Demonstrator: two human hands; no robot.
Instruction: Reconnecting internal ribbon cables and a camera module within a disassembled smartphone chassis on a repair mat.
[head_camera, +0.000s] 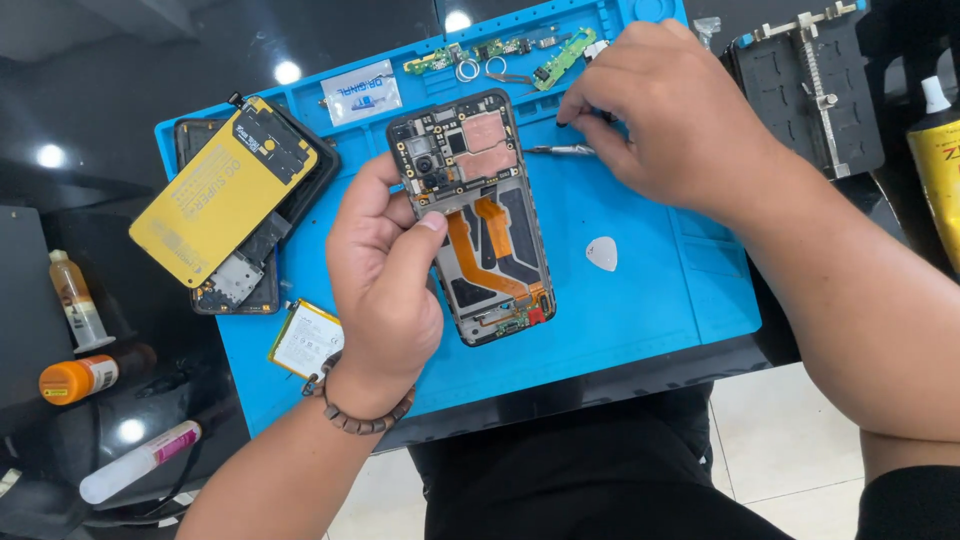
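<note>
Copper-coloured shielding and orange flex cables show inside the opened phone (480, 215), which lies back-up near the middle of the blue work mat (650, 290). The left hand (385, 285) closes its grip on the phone's left edge, thumb pressed across the frame just below the camera module. The right hand (665, 115) rests on the mat above and right of the phone, its fingertips pinched shut on a small dark part; what that part is cannot be told. Metal tweezers (560, 150) lie just under those fingers.

A white triangular pick (601, 253) lies alone on the open stretch of mat right of the phone. Along the mat's top edge sit small green circuit boards (560, 58) and a pale blue rectangular label packet (361, 92). On the mat's left side a yellow rectangular sheet with dark print (215, 190) covers a second dark phone frame (235, 285), and a white, yellow-edged battery (305, 338) lies at the lower left, near the wrist with the bead bracelet (350, 410).

Beyond the mat, the glossy black counter (120, 100) reflects ceiling lights. A black metal board holder (810, 90) stands at upper right beside a yellow bottle (940, 160). At left lie a small clear bottle (78, 300), an orange-capped bottle (80, 377) and a white tube with a pink label (140, 460). Pale floor tiles (780, 440) show below the counter's front edge.
</note>
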